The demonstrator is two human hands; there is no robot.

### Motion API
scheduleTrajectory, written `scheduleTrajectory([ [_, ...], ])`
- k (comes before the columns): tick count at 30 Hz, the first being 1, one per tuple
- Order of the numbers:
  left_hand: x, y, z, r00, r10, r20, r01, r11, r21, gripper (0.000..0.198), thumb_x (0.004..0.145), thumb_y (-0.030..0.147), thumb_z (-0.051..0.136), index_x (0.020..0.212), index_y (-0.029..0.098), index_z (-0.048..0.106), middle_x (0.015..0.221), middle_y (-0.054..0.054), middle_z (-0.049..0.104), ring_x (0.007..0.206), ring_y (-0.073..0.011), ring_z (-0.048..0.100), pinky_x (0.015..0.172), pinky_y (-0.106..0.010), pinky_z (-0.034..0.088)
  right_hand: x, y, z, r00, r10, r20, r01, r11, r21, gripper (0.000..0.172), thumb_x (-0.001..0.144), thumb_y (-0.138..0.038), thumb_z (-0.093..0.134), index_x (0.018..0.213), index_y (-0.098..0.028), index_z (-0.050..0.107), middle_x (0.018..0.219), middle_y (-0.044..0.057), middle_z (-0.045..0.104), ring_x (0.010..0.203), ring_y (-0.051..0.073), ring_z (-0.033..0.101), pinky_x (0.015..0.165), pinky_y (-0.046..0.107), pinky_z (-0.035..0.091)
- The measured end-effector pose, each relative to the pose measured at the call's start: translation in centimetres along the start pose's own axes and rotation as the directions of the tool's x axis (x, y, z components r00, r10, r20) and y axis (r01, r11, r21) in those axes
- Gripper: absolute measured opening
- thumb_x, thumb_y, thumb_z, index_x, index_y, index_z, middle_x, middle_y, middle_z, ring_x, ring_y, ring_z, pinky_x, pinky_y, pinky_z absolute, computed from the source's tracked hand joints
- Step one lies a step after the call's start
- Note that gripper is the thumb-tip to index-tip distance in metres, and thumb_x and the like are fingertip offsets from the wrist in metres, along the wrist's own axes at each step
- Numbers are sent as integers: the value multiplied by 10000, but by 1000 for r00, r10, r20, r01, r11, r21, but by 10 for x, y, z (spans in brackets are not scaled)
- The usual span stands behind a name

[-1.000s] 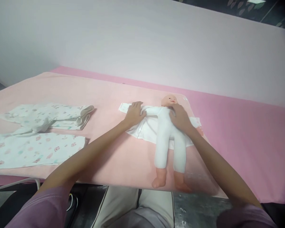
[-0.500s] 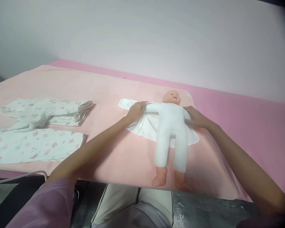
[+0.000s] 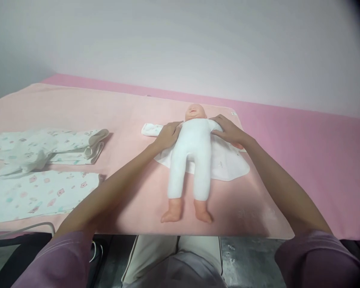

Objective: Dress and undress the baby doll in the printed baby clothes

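- Head view, doll: the doll [image 3: 195, 138] lies on its back upon an opened white garment [image 3: 229, 164], head toward the wall, feet toward the person.
- Head view, right hand: the right hand [image 3: 229, 130] has its grip closed around the doll's upper arm, thumb below, fingers above.
- Head view, left hand: the left hand [image 3: 168, 136] rests against the doll's opposite side, fingers bent; whether its grip has hold of the arm or sleeve cannot be told.
- Head view, surroundings: a peach mat [image 3: 150, 212] covers part of the pink bench [image 3: 306, 160]; patterned cloths [image 3: 54, 192] lie left, well apart.
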State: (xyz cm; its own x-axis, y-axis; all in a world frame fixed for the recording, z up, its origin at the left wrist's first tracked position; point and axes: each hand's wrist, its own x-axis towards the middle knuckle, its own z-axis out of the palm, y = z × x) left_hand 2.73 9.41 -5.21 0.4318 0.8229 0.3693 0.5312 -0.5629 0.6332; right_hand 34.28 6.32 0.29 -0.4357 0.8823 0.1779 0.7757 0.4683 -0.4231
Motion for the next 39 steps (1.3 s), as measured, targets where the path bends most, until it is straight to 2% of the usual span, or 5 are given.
scheduleTrajectory([
  [11, 11, 42, 8, 977, 180, -114, -160, 974, 162, 480, 1041, 472, 512, 1419, 183, 576, 1491, -137, 591, 1404, -335, 471, 1204, -496, 364, -100, -54, 83, 894, 154, -421, -241, 957, -161, 193, 1070, -321, 444, 1168, -228, 582, 1107, 122, 645, 1043, 329, 583, 907, 458, 488],
  [15, 44, 107, 46, 894, 389, 225, -429, 886, 174, 416, 1044, 402, 505, 1408, 223, 598, 1466, -138, 610, 1354, -334, 510, 1144, -496, 392, -102, -41, 90, 924, 236, -299, -281, 953, -115, 124, 999, -225, 516, 1086, -189, 596, 993, 97, 687, 850, 259, 611, 702, 350, 430],
  [20, 88, 136, 99, 741, 167, 651, -468, 823, 321, 427, 1058, 318, 423, 1382, 184, 667, 1345, -178, 693, 1266, -356, 564, 1087, -508, 389, -68, -19, 84, 917, 369, -154, -397, 888, -234, 238, 987, -181, 483, 819, -164, 651, 782, 108, 678, 672, 220, 575, 618, 345, 333],
  [27, 88, 110, 94, 953, 209, 219, -270, 915, 301, 510, 1004, 600, 551, 1257, 196, 734, 1182, -169, 677, 1159, -372, 567, 1023, -494, 403, -58, -14, 80, 841, 465, -275, -521, 835, -179, 270, 1011, -396, 585, 1170, -179, 608, 1178, 167, 674, 1117, 350, 622, 812, 394, 470],
  [39, 69, 104, 69, 921, 286, 264, -362, 880, 308, 381, 868, 563, 672, 949, 201, 755, 999, -110, 707, 1064, -334, 579, 992, -479, 415, -56, 54, 39, 736, 619, -274, -554, 784, 282, 163, 928, -390, 589, 966, -238, 542, 973, 62, 706, 872, 240, 641, 762, 339, 464],
])
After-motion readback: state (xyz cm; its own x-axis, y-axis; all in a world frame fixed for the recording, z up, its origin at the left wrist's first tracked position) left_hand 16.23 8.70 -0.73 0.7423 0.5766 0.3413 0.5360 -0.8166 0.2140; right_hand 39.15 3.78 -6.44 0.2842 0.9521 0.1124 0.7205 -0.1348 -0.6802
